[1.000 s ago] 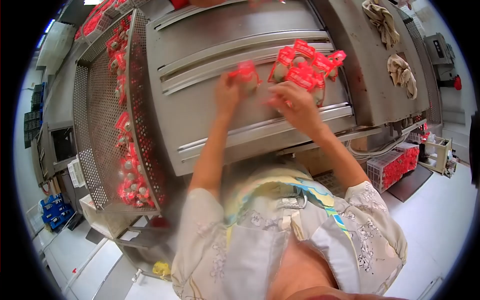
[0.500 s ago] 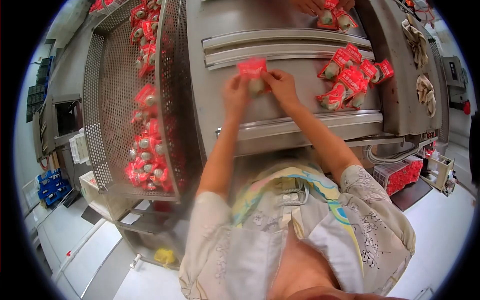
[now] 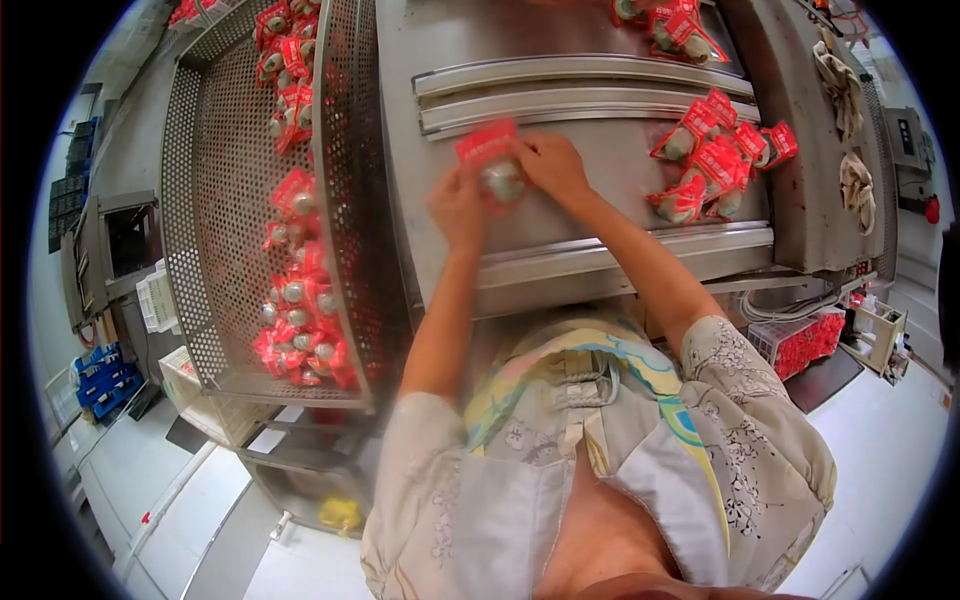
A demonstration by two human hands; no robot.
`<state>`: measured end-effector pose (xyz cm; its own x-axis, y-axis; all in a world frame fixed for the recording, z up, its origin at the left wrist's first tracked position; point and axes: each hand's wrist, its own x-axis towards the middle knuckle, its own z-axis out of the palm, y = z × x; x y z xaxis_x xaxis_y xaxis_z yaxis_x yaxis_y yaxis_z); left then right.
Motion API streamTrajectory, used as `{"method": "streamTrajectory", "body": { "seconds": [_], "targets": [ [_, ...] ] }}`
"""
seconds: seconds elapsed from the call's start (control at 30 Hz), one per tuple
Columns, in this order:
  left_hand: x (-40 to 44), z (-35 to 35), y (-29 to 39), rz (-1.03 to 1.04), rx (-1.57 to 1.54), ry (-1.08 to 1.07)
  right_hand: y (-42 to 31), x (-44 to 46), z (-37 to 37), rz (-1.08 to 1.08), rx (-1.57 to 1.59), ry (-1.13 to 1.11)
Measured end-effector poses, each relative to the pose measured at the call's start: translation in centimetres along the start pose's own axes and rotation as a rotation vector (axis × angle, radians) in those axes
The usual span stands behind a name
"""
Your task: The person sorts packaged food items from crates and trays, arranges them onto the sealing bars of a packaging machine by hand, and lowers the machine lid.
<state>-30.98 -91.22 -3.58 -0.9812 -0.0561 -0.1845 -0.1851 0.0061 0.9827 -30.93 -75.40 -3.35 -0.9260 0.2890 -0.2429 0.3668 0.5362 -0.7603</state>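
Observation:
A red and clear plastic packet with a rounded, greyish egg-like item inside is held above the steel worktop. My left hand is closed on its left side, slightly smeared by motion. The fingers of my right hand pinch its upper right edge. To the right of my hands, several similar packets lie in a loose pile between the metal rails.
A perforated metal tray on the left holds many such packets. Metal rails cross the worktop beyond my hands, and another rail runs nearer me. More packets lie at the far side. Cloths hang at right.
Both hands have shifted slightly left with the packet, which is now more tilted. Another person's hands at the far side have largely left the view. The camera view has shifted a little.

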Motion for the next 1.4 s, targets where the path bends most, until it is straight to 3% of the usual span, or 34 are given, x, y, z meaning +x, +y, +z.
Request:
{"method": "streamTrajectory", "body": {
  "seconds": [0.1, 0.2, 0.4, 0.53, 0.63, 0.7, 0.73, 0.8, 0.9, 1.0, 1.23, 1.4],
  "targets": [
    [0.2, -0.8, -0.9, -0.073, -0.028, 0.019, -0.7, 0.7, -0.3, 0.095, -0.155, -0.171],
    [1.0, -1.5, -1.6, -0.228, -0.079, 0.009, -1.7, 1.2, -0.4, 0.198, -0.115, -0.223],
    [4.7, -1.4, -5.0, -0.239, -0.082, -0.147, 0.4, 2.8, 0.9, 0.045, 0.030, 0.080],
    [6.1, -0.4, -3.1, -0.348, 0.038, -0.115, 1.1, 3.0, 1.1, 0.085, 0.178, 0.096],
    [5.3, -0.2, 0.7, -0.257, 0.061, -0.054, 0.4, 2.4, 0.4, 0.122, 0.282, 0.069],
    [5.3, -0.9, -0.2, -0.066, 0.220, -0.053, 0.4, 2.2, -0.2, 0.228, 0.432, -0.006],
    [5.4, -1.2, -0.5, 0.032, 0.300, -0.052, 0.2, 2.1, -0.3, 0.111, 0.299, 0.109],
    [5.2, -1.4, -0.5, -0.030, 0.310, -0.114, -0.5, 1.9, -0.7, -0.123, 0.030, 0.333],
    [4.9, -1.1, 0.3, -0.075, 0.293, -0.127, -3.2, 2.2, -1.2, -0.355, -0.166, 0.437],
    [4.4, -0.7, 1.2, -0.080, 0.326, -0.081, -2.9, 4.0, -1.2, -0.305, -0.206, 0.338],
    [6.2, -0.7, 0.3, -0.002, 0.600, 0.052, -3.0, 5.0, -0.8, -0.271, -0.199, 0.380],
    [6.4, -1.0, 0.0, 0.063, 0.525, 0.061, -2.8, 5.6, -0.9, -0.280, -0.197, 0.376]
  ]
}}
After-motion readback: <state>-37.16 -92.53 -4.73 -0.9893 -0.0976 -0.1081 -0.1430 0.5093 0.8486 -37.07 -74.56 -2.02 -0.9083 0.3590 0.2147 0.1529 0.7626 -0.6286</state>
